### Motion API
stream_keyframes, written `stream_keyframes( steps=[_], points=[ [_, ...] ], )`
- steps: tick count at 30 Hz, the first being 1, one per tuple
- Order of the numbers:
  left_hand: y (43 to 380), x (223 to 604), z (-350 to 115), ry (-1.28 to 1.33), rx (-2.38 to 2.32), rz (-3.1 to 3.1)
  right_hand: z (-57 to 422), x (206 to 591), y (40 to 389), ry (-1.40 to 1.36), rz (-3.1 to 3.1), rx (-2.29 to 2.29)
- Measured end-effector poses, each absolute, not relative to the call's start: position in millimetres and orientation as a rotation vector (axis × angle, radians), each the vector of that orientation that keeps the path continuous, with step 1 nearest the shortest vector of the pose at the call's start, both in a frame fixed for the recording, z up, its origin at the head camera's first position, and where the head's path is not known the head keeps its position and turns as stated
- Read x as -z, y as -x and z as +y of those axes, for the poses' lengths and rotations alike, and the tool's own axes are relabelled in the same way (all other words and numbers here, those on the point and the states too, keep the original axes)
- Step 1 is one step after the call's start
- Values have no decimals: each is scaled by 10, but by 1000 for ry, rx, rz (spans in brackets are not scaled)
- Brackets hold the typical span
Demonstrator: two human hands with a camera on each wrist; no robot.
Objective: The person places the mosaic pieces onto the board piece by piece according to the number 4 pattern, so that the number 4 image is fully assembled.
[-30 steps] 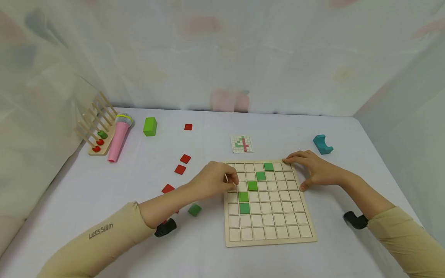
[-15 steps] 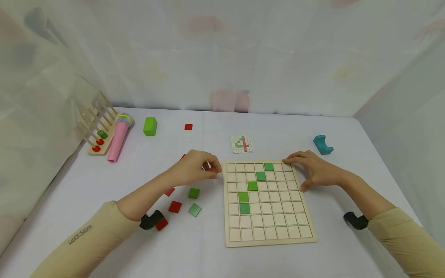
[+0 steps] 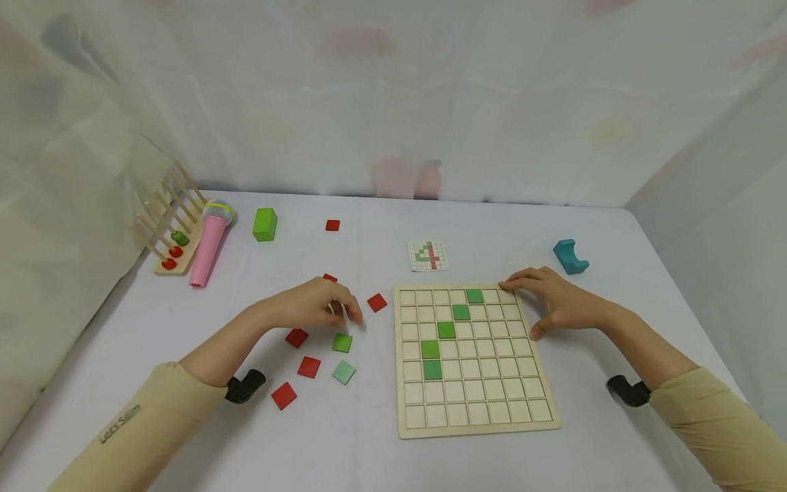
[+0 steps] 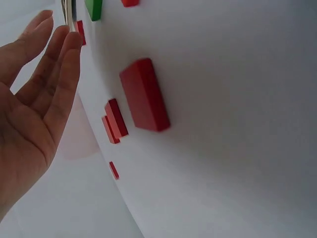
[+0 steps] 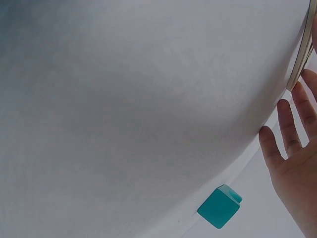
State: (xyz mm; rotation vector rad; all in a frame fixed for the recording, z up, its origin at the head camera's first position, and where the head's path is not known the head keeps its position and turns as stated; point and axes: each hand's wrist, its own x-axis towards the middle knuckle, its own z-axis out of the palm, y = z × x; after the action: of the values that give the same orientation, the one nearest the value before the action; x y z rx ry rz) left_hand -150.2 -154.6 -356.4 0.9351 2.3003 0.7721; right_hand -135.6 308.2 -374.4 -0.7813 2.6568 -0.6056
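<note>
My left hand (image 3: 313, 304) hovers over loose tiles left of the board, fingers relaxed and holding nothing; its palm faces the left wrist view. Beneath and around it lie several red tiles (image 3: 309, 367), a bright green tile (image 3: 342, 342) and a paler green tile (image 3: 343, 372). One red tile (image 3: 377, 303) lies between its fingertips and the board. The wooden grid board (image 3: 479, 432) carries several green tiles (image 3: 446, 330) in a diagonal line, with one directly below its lower end. My right hand (image 3: 562, 301) touches the board's far right corner with its fingertips, thumb at the right edge.
Behind the board lies a small card (image 3: 427, 255) with a green and red 4 pattern. A teal curved block (image 3: 570, 256) stands at the back right. Far left are a pink microphone (image 3: 210, 246), a pegged wooden stand (image 3: 178, 263) and a green block (image 3: 265, 224).
My left hand has drawn back from the board's left side to above the loose tiles, its fingers loosening. A red tile now shows beside the board where that hand was. My right hand stays put.
</note>
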Motion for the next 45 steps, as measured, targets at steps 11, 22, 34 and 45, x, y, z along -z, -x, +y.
stream_keyframes(
  steps=[11, 22, 34, 45],
  points=[
    [1478, 3589, -1640, -967, -776, 2211, 3084, 3769, 1370, 792, 2654, 613],
    [1441, 3623, -1625, -1037, -677, 2178, 3080, 3763, 1367, 776, 2651, 610],
    [1417, 3657, -1573, -996, -621, 2214, 3079, 3749, 1360, 783, 2655, 606],
    [1438, 3700, -1566, -999, -626, 2229, 3072, 3728, 1345, 767, 2651, 611]
  ],
)
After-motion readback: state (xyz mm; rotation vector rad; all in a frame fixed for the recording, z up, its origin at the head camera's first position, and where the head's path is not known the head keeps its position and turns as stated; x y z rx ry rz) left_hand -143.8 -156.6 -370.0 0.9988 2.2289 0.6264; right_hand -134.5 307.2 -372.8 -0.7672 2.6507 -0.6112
